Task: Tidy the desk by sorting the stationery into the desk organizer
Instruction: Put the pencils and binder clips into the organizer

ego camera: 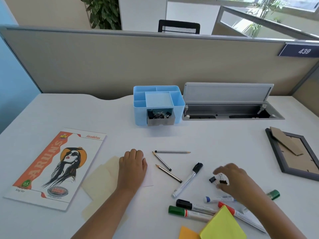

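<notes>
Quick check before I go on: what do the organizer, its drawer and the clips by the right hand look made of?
Organizer: light blue plastic by the look, matte, with thin moulded walls and rounded corners.
Drawer: grey and smooth, probably plastic too; the front is somewhat blurred.
Clips: black bodies with thin bright wire handles, so likely painted metal with steel loops, though they are small and partly under the right hand.

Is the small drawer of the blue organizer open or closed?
Open: the drawer sticks out from the blue organizer, showing binder clips inside.

Both forearms bare, no sleeves; left hand (133, 165) & right hand (232, 178) ungloved.
</notes>
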